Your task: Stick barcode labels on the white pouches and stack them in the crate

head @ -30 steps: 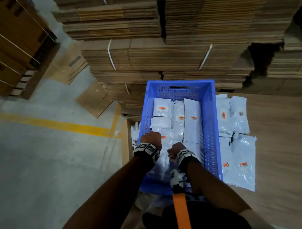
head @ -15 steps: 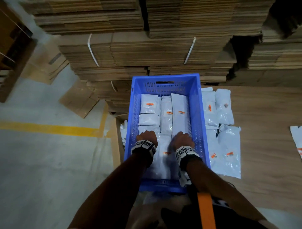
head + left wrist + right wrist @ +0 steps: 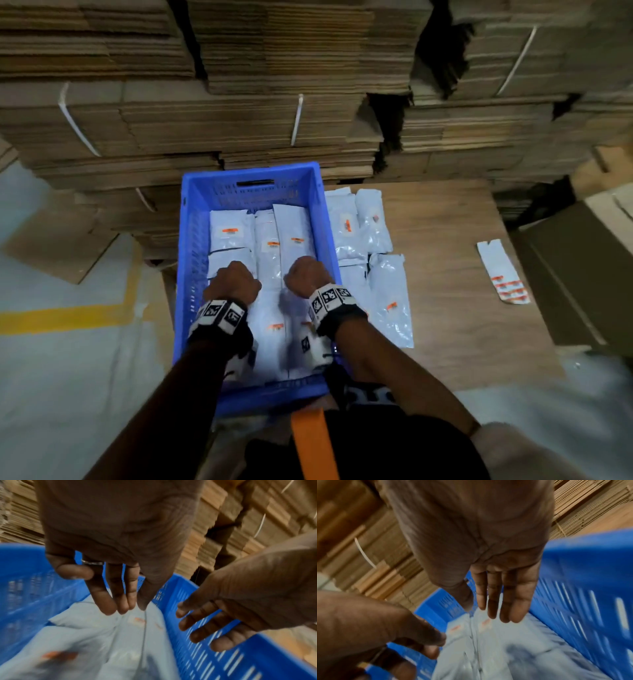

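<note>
Black wristbands [image 3: 221, 317] with white coded tags, ring [image 3: 92, 562], orange strap [image 3: 313, 445].

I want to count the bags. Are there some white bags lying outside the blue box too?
Yes, several white pouches lie on the brown board beside the blue crate, on its right.

Crate [image 3: 191, 274]: bright blue, slotted walls. Pouches [image 3: 229, 233]: white with small orange labels (print unreadable). Label strip [image 3: 503, 274]: white, orange marks. Wristbands [image 3: 222, 313]: black-and-white square codes. Floor line [image 3: 65, 317]: yellow. Cardboard stacks [image 3: 205, 120]: brown.
</note>
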Demonstrator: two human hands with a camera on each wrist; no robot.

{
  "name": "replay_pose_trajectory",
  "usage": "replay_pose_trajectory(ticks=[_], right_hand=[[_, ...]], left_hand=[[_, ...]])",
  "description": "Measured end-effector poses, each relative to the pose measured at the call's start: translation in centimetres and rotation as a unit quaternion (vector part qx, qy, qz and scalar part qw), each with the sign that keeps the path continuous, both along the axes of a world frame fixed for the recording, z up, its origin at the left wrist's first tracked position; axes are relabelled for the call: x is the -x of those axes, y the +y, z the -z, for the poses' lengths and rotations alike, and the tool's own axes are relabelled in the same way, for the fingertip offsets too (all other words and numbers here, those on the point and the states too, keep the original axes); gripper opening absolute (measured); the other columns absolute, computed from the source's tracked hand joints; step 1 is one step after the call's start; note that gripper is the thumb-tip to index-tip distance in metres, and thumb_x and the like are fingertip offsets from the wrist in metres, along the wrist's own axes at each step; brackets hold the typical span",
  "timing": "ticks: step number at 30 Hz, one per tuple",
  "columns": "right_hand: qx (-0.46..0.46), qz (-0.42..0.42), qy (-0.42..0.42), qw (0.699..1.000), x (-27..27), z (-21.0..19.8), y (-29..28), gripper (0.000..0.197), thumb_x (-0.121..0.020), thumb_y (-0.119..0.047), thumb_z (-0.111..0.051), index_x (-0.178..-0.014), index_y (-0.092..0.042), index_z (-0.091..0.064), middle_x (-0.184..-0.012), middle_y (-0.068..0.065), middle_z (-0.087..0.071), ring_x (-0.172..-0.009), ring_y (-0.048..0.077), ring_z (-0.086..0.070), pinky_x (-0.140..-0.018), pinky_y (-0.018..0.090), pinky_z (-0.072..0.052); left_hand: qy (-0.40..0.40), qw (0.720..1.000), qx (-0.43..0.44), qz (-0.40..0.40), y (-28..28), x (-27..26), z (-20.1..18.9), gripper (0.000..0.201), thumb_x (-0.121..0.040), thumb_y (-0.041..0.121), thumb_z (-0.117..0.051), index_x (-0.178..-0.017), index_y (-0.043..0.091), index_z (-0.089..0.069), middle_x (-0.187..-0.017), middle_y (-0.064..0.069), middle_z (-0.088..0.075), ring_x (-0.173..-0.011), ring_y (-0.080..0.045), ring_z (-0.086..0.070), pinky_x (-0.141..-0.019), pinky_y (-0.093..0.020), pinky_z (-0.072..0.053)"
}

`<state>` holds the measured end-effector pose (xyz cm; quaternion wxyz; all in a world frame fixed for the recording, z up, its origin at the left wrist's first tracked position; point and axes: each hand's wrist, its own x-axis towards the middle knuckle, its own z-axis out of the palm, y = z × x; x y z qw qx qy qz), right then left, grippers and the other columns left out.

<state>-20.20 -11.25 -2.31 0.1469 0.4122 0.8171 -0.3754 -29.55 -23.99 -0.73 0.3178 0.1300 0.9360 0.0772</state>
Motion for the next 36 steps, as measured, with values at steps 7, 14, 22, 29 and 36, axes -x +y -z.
replay_pose_trajectory(ticks=[7,14,22,29,36], right_hand=[[0.013,0.138,0.207,0.969,-4.6,-3.3,6.1,0.010,-0.084,-0.028,-0.062,-0.079,-0.024,-0.070,-0.090,0.001,-0.076,-0.089,0.024,-0.071,-0.084,0.034,-0.057],[-0.067,0.211,0.246,0.944,-14.1,0.2,13.8,0.014,-0.090,-0.014,-0.060,-0.085,-0.018,-0.073,-0.087,-0.002,-0.075,-0.082,0.020,-0.069,-0.082,0.030,-0.053],[-0.044,0.204,0.210,0.955,-21.8,4.3,22.3,0.015,-0.089,-0.013,-0.065,-0.085,-0.023,-0.074,-0.087,0.000,-0.075,-0.081,0.018,-0.067,-0.072,0.023,-0.047],[0.040,0.135,0.145,0.979,-26.1,7.7,24.2,0.016,-0.089,-0.011,-0.064,-0.086,-0.023,-0.075,-0.087,-0.007,-0.072,-0.085,0.011,-0.065,-0.080,0.018,-0.047],[0.099,0.076,0.040,0.991,-24.8,11.5,24.0,0.014,-0.093,-0.019,-0.062,-0.091,-0.025,-0.074,-0.100,-0.001,-0.075,-0.093,0.023,-0.068,-0.084,0.028,-0.054]], left_hand=[[0.045,0.990,-0.117,-0.066,5.9,-4.5,-3.6,0.026,-0.088,0.031,-0.057,-0.111,0.027,-0.068,-0.127,-0.010,-0.063,-0.117,-0.038,-0.059,-0.100,-0.044,-0.045],[0.139,0.966,-0.201,-0.081,11.9,-8.8,-5.6,0.023,-0.093,0.022,-0.050,-0.103,0.028,-0.069,-0.112,-0.005,-0.069,-0.102,-0.036,-0.064,-0.083,-0.037,-0.049],[0.115,0.948,-0.280,-0.102,19.3,-17.2,-2.9,0.021,-0.090,0.019,-0.052,-0.098,0.026,-0.070,-0.104,0.005,-0.072,-0.100,-0.021,-0.065,-0.079,-0.031,-0.050],[-0.026,0.972,-0.190,-0.134,22.5,-22.5,4.2,0.028,-0.089,0.011,-0.052,-0.105,0.024,-0.072,-0.122,-0.006,-0.069,-0.115,-0.032,-0.060,-0.090,-0.030,-0.046],[-0.048,0.971,-0.183,-0.147,23.3,-21.7,9.4,0.039,-0.084,0.020,-0.062,-0.118,0.002,-0.060,-0.122,-0.017,-0.064,-0.116,-0.033,-0.057,-0.094,-0.031,-0.041]])
